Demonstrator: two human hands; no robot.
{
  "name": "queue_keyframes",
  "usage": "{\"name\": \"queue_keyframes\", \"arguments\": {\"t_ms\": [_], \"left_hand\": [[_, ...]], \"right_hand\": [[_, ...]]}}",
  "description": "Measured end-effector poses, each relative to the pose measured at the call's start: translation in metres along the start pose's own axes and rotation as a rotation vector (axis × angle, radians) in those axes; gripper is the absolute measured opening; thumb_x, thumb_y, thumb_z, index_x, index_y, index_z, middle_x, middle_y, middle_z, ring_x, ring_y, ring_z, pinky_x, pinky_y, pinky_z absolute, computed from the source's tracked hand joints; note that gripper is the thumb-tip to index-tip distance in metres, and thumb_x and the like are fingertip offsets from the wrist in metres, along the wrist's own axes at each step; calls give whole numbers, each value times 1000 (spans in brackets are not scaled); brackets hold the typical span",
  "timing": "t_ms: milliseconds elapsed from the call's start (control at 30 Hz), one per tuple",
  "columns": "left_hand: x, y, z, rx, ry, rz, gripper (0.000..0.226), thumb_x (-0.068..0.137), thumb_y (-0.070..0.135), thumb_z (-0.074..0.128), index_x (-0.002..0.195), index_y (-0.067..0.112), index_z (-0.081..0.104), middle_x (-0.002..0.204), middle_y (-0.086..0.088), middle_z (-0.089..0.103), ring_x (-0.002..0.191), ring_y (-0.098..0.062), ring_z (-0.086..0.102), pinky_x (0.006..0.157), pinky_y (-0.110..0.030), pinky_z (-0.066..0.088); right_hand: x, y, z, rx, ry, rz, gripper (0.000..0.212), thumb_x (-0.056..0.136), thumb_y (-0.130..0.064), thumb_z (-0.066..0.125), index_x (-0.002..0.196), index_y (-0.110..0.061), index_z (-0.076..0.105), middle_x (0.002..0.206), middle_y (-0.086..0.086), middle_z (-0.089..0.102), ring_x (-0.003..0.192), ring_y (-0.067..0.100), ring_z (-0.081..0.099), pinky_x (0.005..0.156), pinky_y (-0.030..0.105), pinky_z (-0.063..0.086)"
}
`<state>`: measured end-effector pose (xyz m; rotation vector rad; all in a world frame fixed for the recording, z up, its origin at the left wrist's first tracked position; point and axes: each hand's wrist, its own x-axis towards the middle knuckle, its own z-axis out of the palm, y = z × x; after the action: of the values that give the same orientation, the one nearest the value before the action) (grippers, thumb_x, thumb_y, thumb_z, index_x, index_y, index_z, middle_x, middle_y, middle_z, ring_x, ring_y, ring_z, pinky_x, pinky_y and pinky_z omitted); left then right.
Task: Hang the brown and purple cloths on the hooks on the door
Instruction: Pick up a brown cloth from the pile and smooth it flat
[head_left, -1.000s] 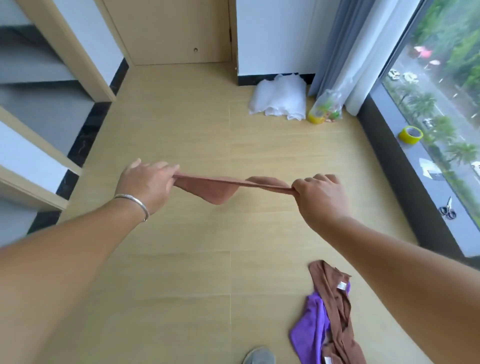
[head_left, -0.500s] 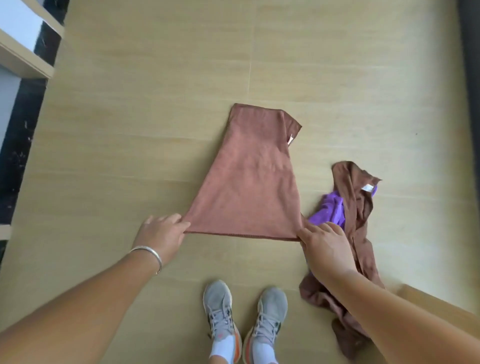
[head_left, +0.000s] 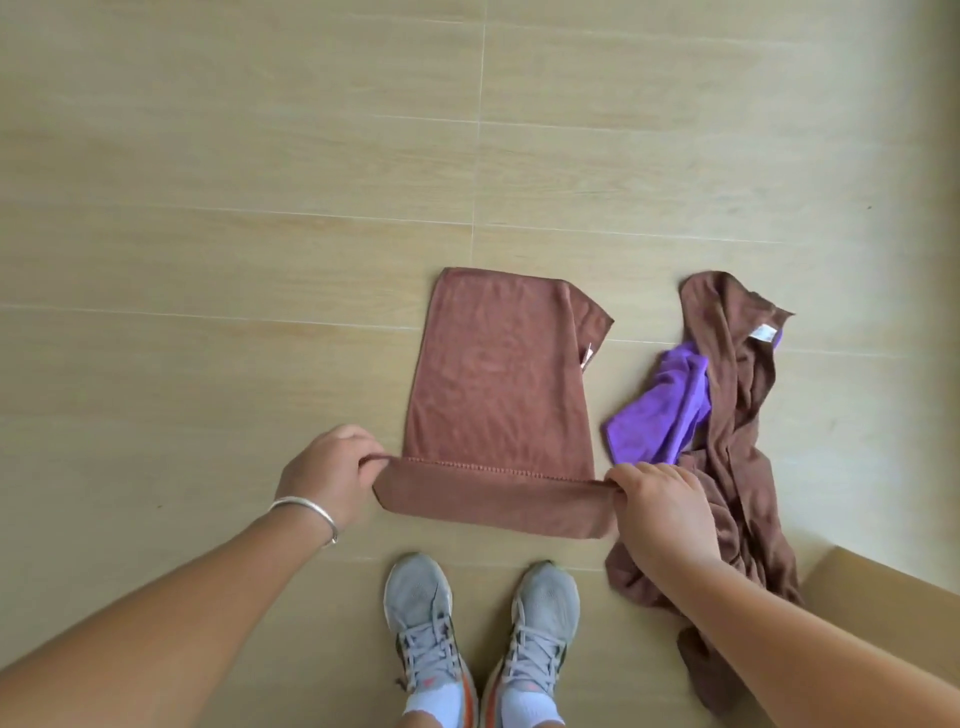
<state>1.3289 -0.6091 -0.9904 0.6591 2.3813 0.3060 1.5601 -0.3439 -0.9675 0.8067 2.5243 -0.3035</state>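
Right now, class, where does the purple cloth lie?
In the head view, the purple cloth lies on the floor at right, tucked under the crumpled dark brown cloth, beside the flat brown cloth.

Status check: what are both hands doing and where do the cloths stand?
Left hand and right hand pinch the near edge of the brown cloth, flat on the floor. Purple cloth lies tangled with a second brown cloth. No hooks in view.

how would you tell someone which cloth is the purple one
Look at the wooden floor, right of the flat brown cloth both hands are folding. There a darker brown cloth lies crumpled; the purple cloth pokes out from under it, the only purple thing there.
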Motion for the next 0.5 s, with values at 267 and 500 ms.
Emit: {"name": "queue_keyframes", "arguments": {"t_ms": [267,500], "left_hand": [[198,28,0,26,160,126,12,88,30,65,87,21,73,102,1,62,95,-24,59,81,-36,48],[304,35,58,260,168,211,57,94,30,54,146,27,32,156,-5,23,140,-25,27,111,-41,31]], "right_hand": [[167,42,18,103,316,139,12,87,-26,63,94,-20,69,87,1,70,88,29,60,79,38,39],[289,61,74,38,387,83,43,86,-22,56,129,-25,51,131,3,52,118,27,48,98,39,35]]}}
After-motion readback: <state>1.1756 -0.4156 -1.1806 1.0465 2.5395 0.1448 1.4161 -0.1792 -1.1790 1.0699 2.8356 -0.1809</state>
